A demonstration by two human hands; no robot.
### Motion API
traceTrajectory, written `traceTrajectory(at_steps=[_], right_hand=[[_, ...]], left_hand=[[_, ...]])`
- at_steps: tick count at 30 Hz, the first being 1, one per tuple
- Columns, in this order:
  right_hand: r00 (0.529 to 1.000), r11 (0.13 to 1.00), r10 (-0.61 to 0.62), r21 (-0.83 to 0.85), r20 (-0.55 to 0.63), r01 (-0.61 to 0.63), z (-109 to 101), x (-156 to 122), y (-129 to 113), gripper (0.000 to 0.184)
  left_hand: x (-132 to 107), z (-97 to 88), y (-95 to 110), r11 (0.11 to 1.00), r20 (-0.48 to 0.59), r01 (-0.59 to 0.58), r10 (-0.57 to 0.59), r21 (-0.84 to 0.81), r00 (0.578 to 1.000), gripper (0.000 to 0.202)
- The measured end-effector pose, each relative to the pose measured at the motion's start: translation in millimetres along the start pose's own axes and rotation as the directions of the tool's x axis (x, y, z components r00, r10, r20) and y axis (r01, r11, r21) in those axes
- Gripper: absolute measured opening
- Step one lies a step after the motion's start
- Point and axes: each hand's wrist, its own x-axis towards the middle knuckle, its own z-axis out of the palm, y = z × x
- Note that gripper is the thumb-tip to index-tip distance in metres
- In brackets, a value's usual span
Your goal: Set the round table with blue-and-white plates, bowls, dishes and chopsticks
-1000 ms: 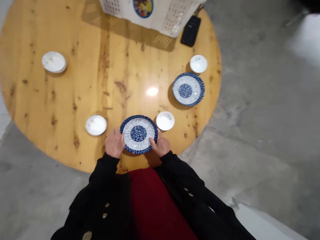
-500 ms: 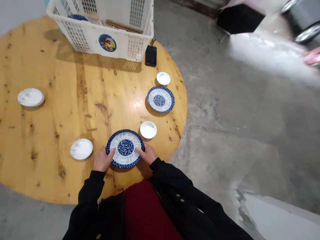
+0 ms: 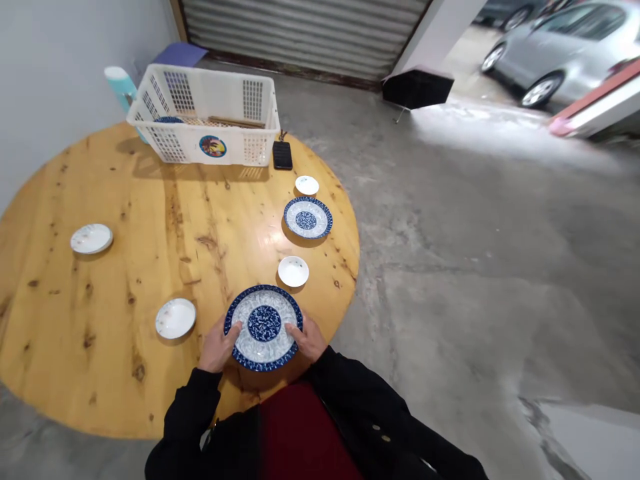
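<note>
Both my hands grip a blue-and-white patterned plate (image 3: 264, 323) at the near edge of the round wooden table (image 3: 150, 267). My left hand (image 3: 219, 347) is closed on its left rim, thumb on top. My right hand (image 3: 309, 339) is closed on the right rim the same way; the fingers underneath are hidden. Just beyond the plate sits a small white bowl (image 3: 293, 271). Left of my left hand lies a small white dish (image 3: 175, 318). Farther along the right edge is a second blue-and-white plate (image 3: 308, 218), with another small white bowl (image 3: 307, 185) behind it.
At the back stands a white plastic basket (image 3: 235, 143) holding chopsticks and something blue. Beside it are a black phone-like object (image 3: 283, 156) and a teal bottle (image 3: 120, 87). White dishes (image 3: 92, 238) lie at the left. An open black umbrella (image 3: 417, 89) rests on the floor.
My view has tilted up, showing more of the background. The plate in my hands looks slightly larger and more raised toward me. Both hands keep their grip.
</note>
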Motion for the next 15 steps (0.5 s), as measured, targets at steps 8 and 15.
traceTrajectory(at_steps=[8,15], right_hand=[[0.998,0.977,-0.009,0.211,-0.066,0.022,-39,-33,15,0.045],[0.988,0.974,0.072,0.224,-0.134,-0.040,-149,-46,58,0.046]], left_hand=[[-26,36.5,45,0.999,0.031,-0.035,0.035,0.030,0.999,0.042],[-16,144.5,99,0.999,0.087,-0.024,0.021,0.030,0.996,0.039]])
